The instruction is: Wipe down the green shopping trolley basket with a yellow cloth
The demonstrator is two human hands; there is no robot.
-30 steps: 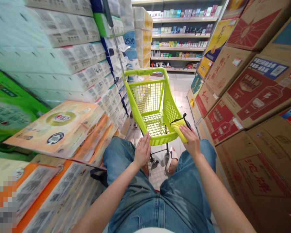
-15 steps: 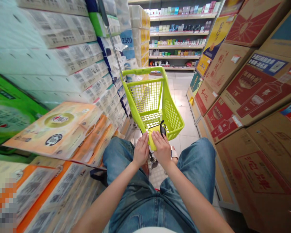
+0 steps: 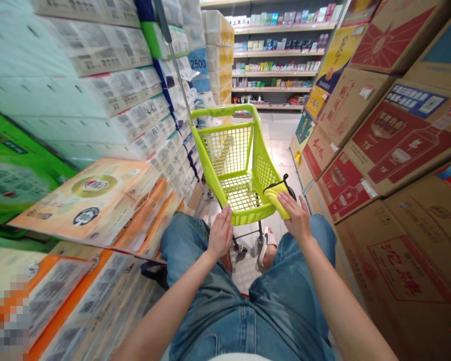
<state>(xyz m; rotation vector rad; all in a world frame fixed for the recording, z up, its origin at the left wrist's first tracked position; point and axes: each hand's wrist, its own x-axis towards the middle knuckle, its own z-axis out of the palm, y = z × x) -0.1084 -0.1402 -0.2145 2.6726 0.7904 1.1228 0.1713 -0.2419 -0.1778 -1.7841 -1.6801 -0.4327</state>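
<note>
A small lime-green shopping cart (image 3: pixel 233 150) stands in the aisle in front of my knees. My left hand (image 3: pixel 220 233) rests flat on the near rim of its basket, fingers together and extended. My right hand (image 3: pixel 295 215) presses a yellow cloth (image 3: pixel 276 194) with a black loop against the cart's near right corner. The basket holds nothing that I can see. My legs in blue jeans and a sandalled foot (image 3: pixel 266 245) show below the cart.
Stacked tissue packs (image 3: pixel 108 100) wall the left side, with orange and green packs jutting out low. Cardboard boxes (image 3: pixel 379 140) line the right. A metal pole (image 3: pixel 176 65) leans at the left stacks. Shelves of goods (image 3: pixel 278 55) close the aisle's far end.
My right hand slid the yellow cloth from the middle of the near rim back to the cart's right corner. The left hand stayed on the rim.
</note>
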